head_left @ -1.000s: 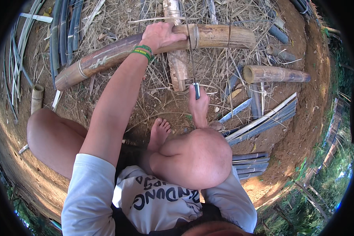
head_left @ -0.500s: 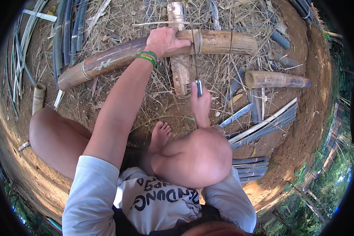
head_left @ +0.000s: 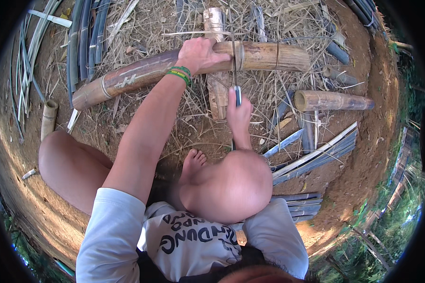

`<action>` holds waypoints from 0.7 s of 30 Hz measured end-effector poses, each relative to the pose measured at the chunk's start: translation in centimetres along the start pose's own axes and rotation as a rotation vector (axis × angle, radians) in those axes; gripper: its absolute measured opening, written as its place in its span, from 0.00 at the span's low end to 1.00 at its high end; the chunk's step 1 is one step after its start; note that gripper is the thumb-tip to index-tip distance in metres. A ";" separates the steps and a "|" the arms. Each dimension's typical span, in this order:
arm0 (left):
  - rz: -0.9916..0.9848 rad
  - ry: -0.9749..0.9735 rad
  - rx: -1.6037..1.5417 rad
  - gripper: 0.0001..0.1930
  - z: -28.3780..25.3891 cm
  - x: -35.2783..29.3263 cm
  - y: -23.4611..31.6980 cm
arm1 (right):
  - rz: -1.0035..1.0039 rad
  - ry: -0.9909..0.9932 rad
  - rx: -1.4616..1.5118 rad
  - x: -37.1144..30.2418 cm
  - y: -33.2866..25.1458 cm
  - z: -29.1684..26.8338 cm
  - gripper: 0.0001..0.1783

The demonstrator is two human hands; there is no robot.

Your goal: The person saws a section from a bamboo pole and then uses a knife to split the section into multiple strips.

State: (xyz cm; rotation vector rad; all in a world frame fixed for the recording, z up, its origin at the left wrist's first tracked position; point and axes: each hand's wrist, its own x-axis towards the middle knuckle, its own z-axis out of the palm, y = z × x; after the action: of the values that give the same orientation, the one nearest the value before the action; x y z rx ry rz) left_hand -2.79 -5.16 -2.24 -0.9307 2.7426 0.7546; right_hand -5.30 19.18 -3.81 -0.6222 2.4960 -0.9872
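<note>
I see the left hand [head_left: 200, 54] grip the bamboo [head_left: 158, 66], which pokes past both side edges of the log [head_left: 217, 96]. It's round, so it could roll, and the saw [head_left: 234, 63] could slip onto the thumb [head_left: 222, 57] beside it. The right hand [head_left: 239, 115] squeezes the saw's handle [head_left: 238, 95].

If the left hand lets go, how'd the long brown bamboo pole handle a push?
The pole is likely stiff: it's thick, with ridged nodes. It may roll or rock, being round and lying across a pale wooden log. Probably light for its size, if hollow like the open-ended tan bamboo tube nearby.
</note>
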 end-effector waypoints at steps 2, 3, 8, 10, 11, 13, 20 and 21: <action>0.007 -0.006 -0.002 0.47 -0.1 0.5 -0.3 | -0.057 0.021 0.052 2.5 -2.5 0.5 0.28; 0.010 -0.008 -0.003 0.47 -0.2 0.7 -0.5 | -0.088 0.031 0.077 3.1 -3.2 0.5 0.29; -0.006 -0.011 -0.002 0.46 -0.6 -0.2 0.2 | 0.015 0.017 0.071 -5.7 3.1 -1.2 0.26; -0.027 -0.027 0.009 0.46 -0.3 -0.3 -0.2 | 0.035 0.000 0.084 -5.6 3.2 -1.1 0.26; -0.025 -0.032 0.011 0.47 0.1 -0.6 -0.6 | 0.026 -0.016 0.085 -3.9 2.0 -0.6 0.26; -0.005 -0.010 0.011 0.47 -0.5 0.0 -0.8 | -0.024 -0.014 0.075 -0.2 0.0 0.0 0.27; 0.091 -0.070 0.046 0.54 -1.6 -1.1 -0.3 | -0.084 0.041 0.093 1.9 -0.7 0.6 0.29; 0.101 -0.064 0.066 0.55 -1.7 -1.1 -0.4 | -0.085 0.039 0.079 1.9 -0.8 0.5 0.29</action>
State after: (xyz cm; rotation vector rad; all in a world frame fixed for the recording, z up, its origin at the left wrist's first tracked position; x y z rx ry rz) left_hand -1.66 -5.76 -0.61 -0.7470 2.7580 0.6924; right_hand -6.37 17.36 -3.95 -0.6951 2.4680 -1.1340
